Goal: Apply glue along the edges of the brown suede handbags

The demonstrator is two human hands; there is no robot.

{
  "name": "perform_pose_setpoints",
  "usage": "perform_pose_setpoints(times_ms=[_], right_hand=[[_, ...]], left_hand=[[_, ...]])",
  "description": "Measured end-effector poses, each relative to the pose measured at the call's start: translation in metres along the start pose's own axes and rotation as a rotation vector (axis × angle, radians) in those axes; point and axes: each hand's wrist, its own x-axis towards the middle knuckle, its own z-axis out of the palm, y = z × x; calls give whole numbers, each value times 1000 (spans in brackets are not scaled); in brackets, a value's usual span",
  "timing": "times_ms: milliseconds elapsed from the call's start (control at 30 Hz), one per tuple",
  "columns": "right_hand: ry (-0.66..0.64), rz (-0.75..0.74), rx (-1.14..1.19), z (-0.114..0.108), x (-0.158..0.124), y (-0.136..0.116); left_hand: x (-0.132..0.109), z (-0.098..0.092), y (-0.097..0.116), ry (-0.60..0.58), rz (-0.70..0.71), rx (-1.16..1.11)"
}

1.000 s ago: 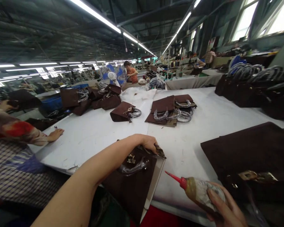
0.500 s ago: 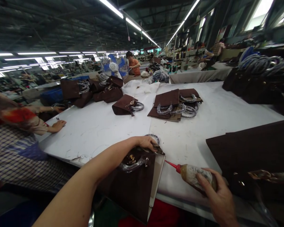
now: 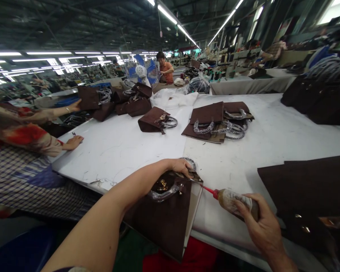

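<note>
A dark brown handbag point(image 3: 164, 219) with gold hardware and plastic-wrapped handles leans at the table's front edge, its pale side panel facing right. My left hand point(image 3: 181, 167) grips the bag's top edge near its corner, fingers bent over it. In my right hand point(image 3: 260, 223) is a glue bottle point(image 3: 234, 202) with a worn label and a long red nozzle. The nozzle tip points left and meets or nearly meets the upper corner of the bag's side; I cannot tell if it touches.
Brown bags point(image 3: 206, 117) lie mid-table, with another bag point(image 3: 154, 120) to their left. More dark bags point(image 3: 311, 200) stand close on my right. A co-worker's hand point(image 3: 73, 142) rests on the white table's point(image 3: 124, 151) left edge. A blue fan point(image 3: 141, 71) stands beyond.
The red nozzle has come up against the bag's corner. The co-worker's other hand has reached out to a brown bag at the left. My view has shifted slightly.
</note>
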Motion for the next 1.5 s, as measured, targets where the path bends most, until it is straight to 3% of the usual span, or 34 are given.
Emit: perform_pose_setpoints(times_ms=[200,300,467,633,767,933,1233,1400,1500], right_hand=[[-62,-80,-5,-4,-2,-15],[-17,-163,-27,-2,-1,-13],[-68,-150,-37,-4,1,-4],[-13,-277,-36,-9,4,-5],[-70,-328,2,-8,8,-12],[-9,-310,1,-4,5,-6],[-244,-311,119,-13,-4,-17],[-152,-232,103,-12,-4,-19],[-229,-244,136,-13,-4,-18]], left_hand=[[0,-1,-2,9,3,-15],[1,-1,-4,14,5,-22],[5,-3,-10,29,19,-53],[11,-3,-13,4,33,-97],[11,-1,-13,-21,32,-128],[10,0,-13,-28,16,-152],[9,-1,-11,-28,8,-159],[9,-1,-10,-34,18,-155],[9,-1,-10,-26,21,-151]])
